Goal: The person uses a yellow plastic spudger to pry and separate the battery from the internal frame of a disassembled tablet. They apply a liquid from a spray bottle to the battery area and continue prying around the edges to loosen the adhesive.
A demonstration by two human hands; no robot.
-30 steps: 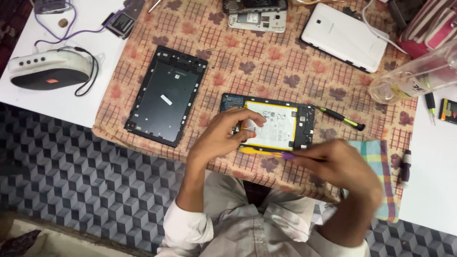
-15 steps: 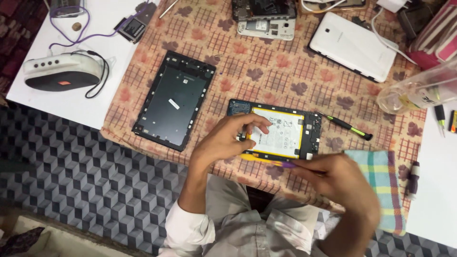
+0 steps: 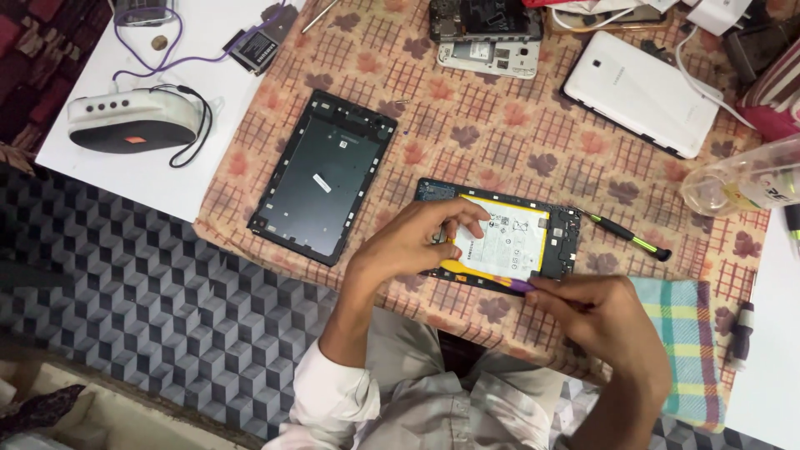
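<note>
An opened tablet body [image 3: 567,242] with a white battery [image 3: 508,242] lies on the patterned cloth near the table's front edge. My left hand [image 3: 412,242] rests on its left side, fingers pressing down on the battery. My right hand [image 3: 600,321] grips a thin tool with a purple and yellow end [image 3: 500,279], whose tip lies along the tablet's near edge under the battery. A separate black tablet frame [image 3: 325,175] lies face up to the left.
A green-tipped screwdriver [image 3: 625,233] lies right of the tablet. A white tablet back cover [image 3: 642,92], a dismantled phone [image 3: 483,33], a clear plastic bottle [image 3: 742,179], a white speaker [image 3: 133,117] and a checked cloth [image 3: 683,333] surround the work spot.
The view has shifted slightly. My right hand has moved a little left along the tablet's near edge with the tool. My left hand stays on the battery.
</note>
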